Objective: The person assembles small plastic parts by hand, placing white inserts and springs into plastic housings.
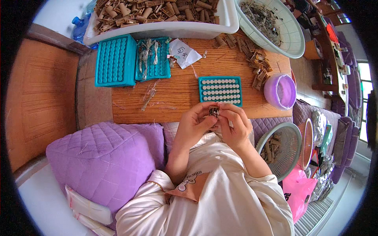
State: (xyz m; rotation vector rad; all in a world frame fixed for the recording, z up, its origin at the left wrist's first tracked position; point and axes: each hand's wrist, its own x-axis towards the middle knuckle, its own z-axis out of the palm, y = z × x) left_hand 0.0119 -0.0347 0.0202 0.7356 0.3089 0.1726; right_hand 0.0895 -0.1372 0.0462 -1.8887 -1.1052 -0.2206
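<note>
Both my hands are close together at the table's near edge. My left hand (pixel 193 122) pinches a small dark piece with pale markings (pixel 214 111) between thumb and fingers. My right hand (pixel 235 122) closes on the same piece from the other side, its fingertips touching it. Fingers cover much of the piece, so its kind is unclear. Just beyond my fingertips lies a teal tray (pixel 200 91) holding rows of white round pieces (pixel 221 87).
A white tub (pixel 165 30) of brown pieces stands at the back. Teal trays (pixel 115 61), wire bundles (pixel 146 59) and a paper bag (pixel 184 54) are at left. Loose brown pieces (pixel 258 65), a purple container (pixel 271 92), a pale green basket (pixel 293 39) and a grey basket (pixel 297 135) are at right.
</note>
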